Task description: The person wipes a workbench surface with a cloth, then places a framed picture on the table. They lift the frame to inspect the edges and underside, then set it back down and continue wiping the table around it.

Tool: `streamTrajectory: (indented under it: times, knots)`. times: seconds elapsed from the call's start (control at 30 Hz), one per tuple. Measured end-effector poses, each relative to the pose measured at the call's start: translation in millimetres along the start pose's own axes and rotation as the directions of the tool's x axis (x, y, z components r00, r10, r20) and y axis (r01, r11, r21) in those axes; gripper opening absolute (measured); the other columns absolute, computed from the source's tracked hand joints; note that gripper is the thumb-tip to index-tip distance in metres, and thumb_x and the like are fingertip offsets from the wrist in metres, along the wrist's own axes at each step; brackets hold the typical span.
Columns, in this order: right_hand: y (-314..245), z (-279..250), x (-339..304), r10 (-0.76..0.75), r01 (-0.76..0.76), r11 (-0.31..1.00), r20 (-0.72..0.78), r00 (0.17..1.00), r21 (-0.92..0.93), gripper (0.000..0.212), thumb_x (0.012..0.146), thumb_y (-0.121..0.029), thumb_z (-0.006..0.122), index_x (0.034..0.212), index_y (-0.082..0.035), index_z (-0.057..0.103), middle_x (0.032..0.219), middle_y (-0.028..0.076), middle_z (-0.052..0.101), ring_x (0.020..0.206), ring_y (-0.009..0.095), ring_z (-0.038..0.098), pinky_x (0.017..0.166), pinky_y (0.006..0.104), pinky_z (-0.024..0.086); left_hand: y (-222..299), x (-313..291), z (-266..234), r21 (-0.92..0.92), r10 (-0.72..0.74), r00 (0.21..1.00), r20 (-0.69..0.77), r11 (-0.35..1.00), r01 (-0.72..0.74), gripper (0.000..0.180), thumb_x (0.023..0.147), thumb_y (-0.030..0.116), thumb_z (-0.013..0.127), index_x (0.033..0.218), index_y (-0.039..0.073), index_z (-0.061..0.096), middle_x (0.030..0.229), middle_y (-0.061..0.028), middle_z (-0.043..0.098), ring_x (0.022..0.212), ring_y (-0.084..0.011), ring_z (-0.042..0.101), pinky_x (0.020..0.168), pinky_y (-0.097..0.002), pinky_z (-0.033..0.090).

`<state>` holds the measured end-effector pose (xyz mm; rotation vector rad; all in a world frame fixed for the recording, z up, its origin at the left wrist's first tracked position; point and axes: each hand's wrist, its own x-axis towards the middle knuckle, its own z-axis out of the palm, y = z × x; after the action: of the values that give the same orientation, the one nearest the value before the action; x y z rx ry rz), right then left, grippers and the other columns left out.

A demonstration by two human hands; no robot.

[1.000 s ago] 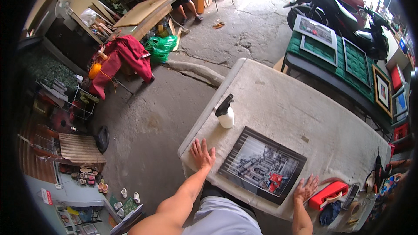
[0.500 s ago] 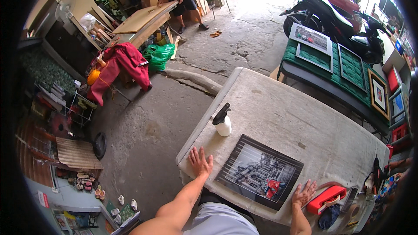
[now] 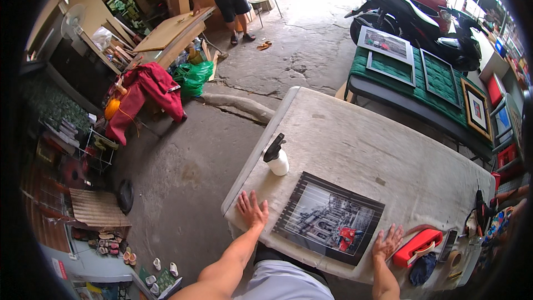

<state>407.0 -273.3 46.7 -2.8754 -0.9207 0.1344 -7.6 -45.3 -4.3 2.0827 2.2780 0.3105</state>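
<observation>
A grey table (image 3: 355, 144) carries a black-framed picture (image 3: 328, 218) lying flat near its near edge. The left hand (image 3: 251, 211) rests flat with fingers spread, just left of the frame; the right hand (image 3: 387, 243), also spread, lies at its right corner. A white spray bottle (image 3: 276, 157) stands just beyond.

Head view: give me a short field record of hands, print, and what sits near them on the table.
left hand: flat on the table, left of the print
right hand: flat on the table, at the print's right corner
print: black-bordered photo, lying flat between the hands
spray bottle: upright, beyond the print
red case: right of the right hand
</observation>
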Motion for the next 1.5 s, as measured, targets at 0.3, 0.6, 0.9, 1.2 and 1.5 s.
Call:
streamTrajectory:
  times: [0.3,0.6,0.9,1.2,1.5]
  knots:
    - [2.5,3.6,2.1,0.007,-0.007,1.0,-0.007,1.0,-0.004,0.059,0.087,-0.037,0.053,0.14,-0.013,0.044,0.154,0.011,0.027,0.143,0.029,0.019,0.116,0.0462,0.013,2.5,0.7,-3.8,-0.001,-0.004,1.0,0.025,1.0,0.004,0.067,0.087,0.047,0.053,0.144,0.016,0.034,0.152,-0.0206,0.022,0.141,-0.037,0.019,0.114,-0.0541,0.012]
    - [1.7,1.8,-0.8,0.017,-0.017,1.0,-0.008,1.0,0.015,0.06,0.087,-0.038,0.053,0.14,-0.013,0.043,0.153,0.012,0.027,0.143,0.029,0.019,0.116,0.0459,0.013,1.0,0.0,-3.3,0.003,0.0,1.0,0.006,1.0,0.0,0.067,0.087,0.046,0.054,0.144,0.016,0.034,0.152,-0.0208,0.022,0.14,-0.0373,0.02,0.114,-0.0544,0.013]
    - [-1.3,4.2,0.8,-0.013,0.014,1.0,-0.052,0.999,0.014,0.062,0.084,-0.042,0.055,0.139,-0.015,0.046,0.15,0.014,0.031,0.141,0.03,0.022,0.116,0.0461,0.013,-7.3,1.5,6.4,0.062,0.051,0.996,-0.074,0.997,-0.047,0.065,0.087,0.041,0.057,0.143,0.014,0.036,0.149,-0.0219,0.028,0.138,-0.0398,0.025,0.111,-0.0561,0.019]
    - [11.9,10.8,4.8,-0.071,0.078,0.996,-0.184,0.98,0.033,0.06,0.083,-0.047,0.057,0.135,-0.019,0.049,0.148,0.013,0.033,0.139,0.033,0.026,0.113,0.0515,0.02,-19.7,4.7,24.1,0.181,0.219,0.945,-0.245,0.967,-0.177,0.057,0.088,0.04,0.061,0.136,0.015,0.046,0.139,-0.0199,0.044,0.126,-0.0371,0.044,0.101,-0.0522,0.037]
    - [13.6,12.8,-3.8,0.009,0.007,0.994,-0.142,0.99,0.111,0.059,0.086,-0.048,0.053,0.138,-0.021,0.046,0.153,0.011,0.027,0.142,0.029,0.021,0.116,0.0479,0.012,10.2,0.9,-30.8,0.531,0.686,0.517,-0.511,0.726,-0.437,0.049,0.089,0.043,0.058,0.114,0.001,0.06,0.104,-0.0214,0.062,0.085,-0.0391,0.064,0.065,-0.0507,0.053]
